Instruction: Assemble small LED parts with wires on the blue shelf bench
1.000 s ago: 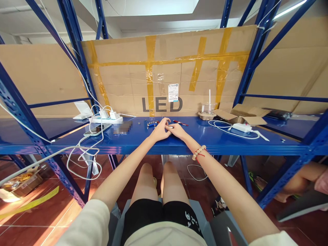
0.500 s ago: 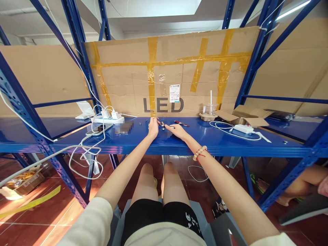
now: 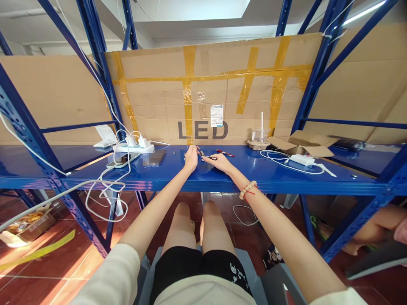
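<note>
My left hand [image 3: 191,159] is closed on the blue tabletop [image 3: 254,176], its fingers pinched around something too small to make out. Just to its right, my right hand [image 3: 221,163] grips a slim, dark and silvery pen-like tool [image 3: 210,158]. That tool points left, toward the left fingertips, and its exact kind does not show. Small metallic bits lie around the fingers, partly hidden. Behind my right hand rests a slim red and dark tool [image 3: 225,153], touched by neither hand.
Left stand a white power strip [image 3: 135,148] with plugs, a phone [image 3: 122,161] and loose white cables. Farther right are a plastic cup with a straw [image 3: 261,134], an opened cardboard box [image 3: 305,144] and a white adapter [image 3: 302,159]. A tall cardboard sheet [image 3: 152,101] closes the back.
My right hand and its tool have shifted very slightly left, closer to my left fingers. My left hand has edged a little to the right.
</note>
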`<state>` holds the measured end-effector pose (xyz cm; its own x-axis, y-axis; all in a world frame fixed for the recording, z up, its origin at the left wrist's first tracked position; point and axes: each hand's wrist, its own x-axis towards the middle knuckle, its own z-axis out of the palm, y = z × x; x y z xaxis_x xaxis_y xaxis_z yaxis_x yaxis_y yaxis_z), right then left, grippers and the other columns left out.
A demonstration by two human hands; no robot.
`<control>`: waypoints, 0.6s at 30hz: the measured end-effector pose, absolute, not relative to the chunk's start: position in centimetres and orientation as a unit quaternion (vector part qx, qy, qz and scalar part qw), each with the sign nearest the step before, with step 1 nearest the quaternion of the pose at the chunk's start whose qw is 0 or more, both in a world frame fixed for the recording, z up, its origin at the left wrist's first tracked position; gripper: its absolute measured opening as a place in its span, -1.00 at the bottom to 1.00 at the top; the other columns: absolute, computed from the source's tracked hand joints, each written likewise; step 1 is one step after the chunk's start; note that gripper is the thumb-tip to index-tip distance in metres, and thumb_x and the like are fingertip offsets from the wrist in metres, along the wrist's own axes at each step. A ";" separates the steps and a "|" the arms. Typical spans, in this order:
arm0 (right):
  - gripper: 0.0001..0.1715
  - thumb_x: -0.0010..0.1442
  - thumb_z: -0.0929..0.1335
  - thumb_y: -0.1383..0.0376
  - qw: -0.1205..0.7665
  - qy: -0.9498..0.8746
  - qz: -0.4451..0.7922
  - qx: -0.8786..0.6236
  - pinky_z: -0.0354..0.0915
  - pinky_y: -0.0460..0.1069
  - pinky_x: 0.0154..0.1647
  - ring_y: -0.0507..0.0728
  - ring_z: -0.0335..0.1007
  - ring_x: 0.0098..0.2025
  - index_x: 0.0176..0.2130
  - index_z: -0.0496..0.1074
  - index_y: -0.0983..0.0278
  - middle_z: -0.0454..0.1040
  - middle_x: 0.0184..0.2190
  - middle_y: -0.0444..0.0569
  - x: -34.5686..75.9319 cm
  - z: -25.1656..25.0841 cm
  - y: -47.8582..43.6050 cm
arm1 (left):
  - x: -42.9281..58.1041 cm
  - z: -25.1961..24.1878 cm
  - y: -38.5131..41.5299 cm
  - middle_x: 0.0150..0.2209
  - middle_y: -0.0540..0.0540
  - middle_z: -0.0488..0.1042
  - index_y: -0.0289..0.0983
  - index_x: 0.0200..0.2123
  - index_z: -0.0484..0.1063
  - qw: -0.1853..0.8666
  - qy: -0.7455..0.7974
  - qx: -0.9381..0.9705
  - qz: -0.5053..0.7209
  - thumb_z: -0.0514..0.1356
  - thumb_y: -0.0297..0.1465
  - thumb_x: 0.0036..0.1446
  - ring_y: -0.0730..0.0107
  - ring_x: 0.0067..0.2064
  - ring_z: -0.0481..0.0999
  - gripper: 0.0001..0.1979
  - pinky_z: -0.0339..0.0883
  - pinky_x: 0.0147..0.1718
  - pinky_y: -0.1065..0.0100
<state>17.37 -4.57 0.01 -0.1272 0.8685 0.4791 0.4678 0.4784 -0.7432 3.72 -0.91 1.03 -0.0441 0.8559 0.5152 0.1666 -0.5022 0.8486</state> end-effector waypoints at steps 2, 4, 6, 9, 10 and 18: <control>-0.36 -0.19 0.30 -0.21 0.471 -0.719 0.216 -0.463 -0.14 -0.08 -0.56 -0.04 -0.14 -0.53 -0.64 0.23 0.33 0.02 -0.65 -0.18 17.3 0.0 -4.7 | 3.7 1.0 -0.9 -0.50 -0.04 0.33 -0.25 -0.48 0.27 0.291 0.405 0.630 0.595 -0.14 -0.40 0.09 0.40 -0.37 0.33 -0.75 0.21 -0.29 0.35; -0.35 -0.20 0.30 -0.22 0.473 -0.716 0.221 -0.463 -0.14 -0.08 -0.56 -0.04 -0.14 -0.53 -0.65 0.22 0.32 0.02 -0.66 -0.18 17.3 0.1 -4.7 | 3.7 1.0 -0.9 -0.49 -0.05 0.33 -0.25 -0.49 0.28 0.293 0.402 0.632 0.595 -0.14 -0.41 0.09 0.39 -0.36 0.32 -0.75 0.20 -0.29 0.36; -0.35 -0.21 0.30 -0.22 0.471 -0.712 0.225 -0.469 -0.14 -0.08 -0.56 -0.04 -0.14 -0.54 -0.65 0.20 0.32 0.02 -0.66 -0.19 17.3 0.1 -4.8 | 3.7 1.0 -0.9 -0.49 -0.05 0.33 -0.25 -0.49 0.28 0.295 0.400 0.633 0.593 -0.14 -0.41 0.09 0.39 -0.36 0.32 -0.75 0.21 -0.30 0.36; -0.33 -0.20 0.28 -0.25 0.461 -0.708 0.222 -0.487 -0.14 -0.08 -0.57 -0.04 -0.13 -0.55 -0.67 0.15 0.30 0.00 -0.67 -0.19 17.3 0.2 -4.9 | 3.7 1.1 -0.9 -0.49 -0.06 0.33 -0.26 -0.50 0.29 0.295 0.400 0.640 0.586 -0.14 -0.41 0.08 0.39 -0.36 0.32 -0.74 0.21 -0.31 0.38; -0.33 -0.19 0.27 -0.25 0.458 -0.707 0.220 -0.492 -0.14 -0.08 -0.57 -0.04 -0.13 -0.55 -0.67 0.14 0.30 0.00 -0.68 -0.19 17.3 0.2 -4.9 | 3.7 1.1 -0.9 -0.49 -0.06 0.33 -0.26 -0.51 0.30 0.295 0.398 0.644 0.583 -0.14 -0.41 0.08 0.39 -0.36 0.32 -0.74 0.21 -0.31 0.38; -0.28 -0.05 0.12 -0.28 0.435 -0.716 0.151 -0.525 -0.14 -0.07 -0.57 -0.03 -0.13 -0.57 -0.72 0.05 0.28 -0.01 -0.70 -0.16 17.0 0.7 -5.3 | 3.6 1.1 -0.9 -0.50 -0.04 0.35 -0.26 -0.53 0.32 0.293 0.391 0.647 0.586 -0.13 -0.42 0.08 0.41 -0.37 0.33 -0.72 0.23 -0.31 0.39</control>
<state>17.04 -5.32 0.66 -0.0707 0.8832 0.4636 0.6209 0.4027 -0.6725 3.61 -0.85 1.06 0.0086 0.8485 0.5291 0.1622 -0.5233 0.8366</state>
